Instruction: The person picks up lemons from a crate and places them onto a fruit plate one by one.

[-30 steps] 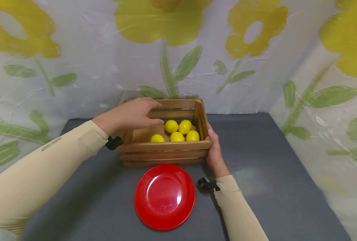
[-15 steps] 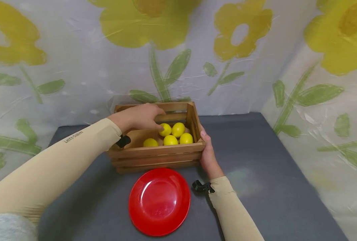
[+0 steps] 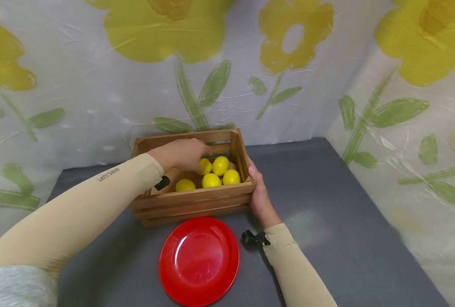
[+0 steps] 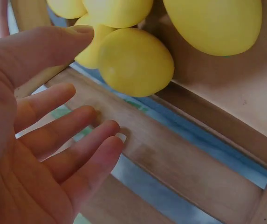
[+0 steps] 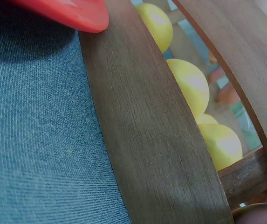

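A slatted wooden crate (image 3: 193,199) stands on the grey table and holds several yellow lemons (image 3: 211,180). My left hand (image 3: 183,153) reaches over its left side and down into it, beside the lemon (image 3: 205,166) at the back. In the left wrist view the fingers are loosely bent, with the thumb (image 4: 77,37) in front of the lemons and nothing held. My right hand (image 3: 262,198) holds the crate's right end from outside, thumb up near the rim. The right wrist view shows only a small bit of that hand, at the lower right corner.
A red plate (image 3: 198,260) lies on the table (image 3: 327,238) just in front of the crate. Behind the table hangs a pale curtain (image 3: 143,98) painted with yellow flowers. Small black cameras (image 3: 253,238) sit at both wrists.
My left hand has moved right and lower, from above the crate to beside the back lemons. My right hand stays at the crate's end. The whole head view has shifted slightly.
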{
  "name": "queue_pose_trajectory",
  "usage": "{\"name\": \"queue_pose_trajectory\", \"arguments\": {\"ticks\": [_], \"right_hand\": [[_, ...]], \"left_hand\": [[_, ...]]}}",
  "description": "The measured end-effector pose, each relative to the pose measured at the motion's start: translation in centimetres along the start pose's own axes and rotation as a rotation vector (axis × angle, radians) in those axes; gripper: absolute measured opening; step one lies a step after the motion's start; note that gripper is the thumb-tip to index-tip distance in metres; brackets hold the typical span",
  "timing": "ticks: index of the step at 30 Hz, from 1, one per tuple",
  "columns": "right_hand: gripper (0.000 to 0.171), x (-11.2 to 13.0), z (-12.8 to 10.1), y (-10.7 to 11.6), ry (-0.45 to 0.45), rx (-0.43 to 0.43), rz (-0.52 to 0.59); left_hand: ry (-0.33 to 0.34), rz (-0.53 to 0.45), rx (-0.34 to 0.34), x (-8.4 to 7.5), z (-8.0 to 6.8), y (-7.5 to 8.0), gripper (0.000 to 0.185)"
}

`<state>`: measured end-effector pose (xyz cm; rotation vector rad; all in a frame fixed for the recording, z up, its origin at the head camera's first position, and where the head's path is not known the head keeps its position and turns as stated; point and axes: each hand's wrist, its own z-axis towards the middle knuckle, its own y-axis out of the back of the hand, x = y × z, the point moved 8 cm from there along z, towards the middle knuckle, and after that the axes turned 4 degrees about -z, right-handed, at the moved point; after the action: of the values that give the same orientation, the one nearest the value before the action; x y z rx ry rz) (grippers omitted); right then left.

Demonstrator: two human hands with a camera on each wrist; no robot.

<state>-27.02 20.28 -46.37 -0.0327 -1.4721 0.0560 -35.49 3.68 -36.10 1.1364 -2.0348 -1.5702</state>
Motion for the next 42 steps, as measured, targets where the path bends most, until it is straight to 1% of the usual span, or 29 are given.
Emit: {"name": "queue_pose_trajectory", "arguments": {"ticks": [5,8,13,16,19,23,26,32,37,42], "right_hand": [[0.077,-0.2,-0.1,0.2,-0.004,-0.010,-0.018],[0.078,-0.1,-0.1,0.2,-0.006,-0.008,-0.023],[0.079,0.1,0.1,0.3,-0.001,-0.009,-0.027],[0.080,0.4,0.1,0.3,0.002,-0.006,-0.033],[0.079,0.5,0.1,0.2,0.005,-0.003,-0.035],[0.079,0.7,0.2,0.0,0.021,0.001,-0.026],[0.078,0.6,0.3,0.0,0.027,0.001,-0.015],[0.078,0.1,0.3,0.1,0.020,-0.001,-0.010],[0.079,-0.1,0.1,0.2,0.011,-0.004,-0.028],[0.082,-0.1,0.1,0.2,0.008,0.014,-0.024]], "left_hand": [[-0.006,0.029,0.012,-0.1,0.9,-0.8,0.051],[-0.010,0.034,0.019,0.0,1.3,-1.1,0.051],[-0.007,0.031,0.053,-0.1,1.7,-1.4,0.056],[0.001,0.030,0.073,-0.3,1.9,-1.4,0.057],[0.014,0.044,0.101,-0.3,2.1,-1.6,0.054],[0.049,0.059,0.148,0.0,2.4,-2.1,0.051],[0.066,0.068,0.166,0.3,2.5,-2.4,0.050],[0.051,0.084,0.171,0.3,2.8,-2.9,0.043],[0.042,0.069,0.173,0.2,2.9,-3.0,0.031],[0.038,0.056,0.152,0.1,3.1,-2.9,0.024]]}}
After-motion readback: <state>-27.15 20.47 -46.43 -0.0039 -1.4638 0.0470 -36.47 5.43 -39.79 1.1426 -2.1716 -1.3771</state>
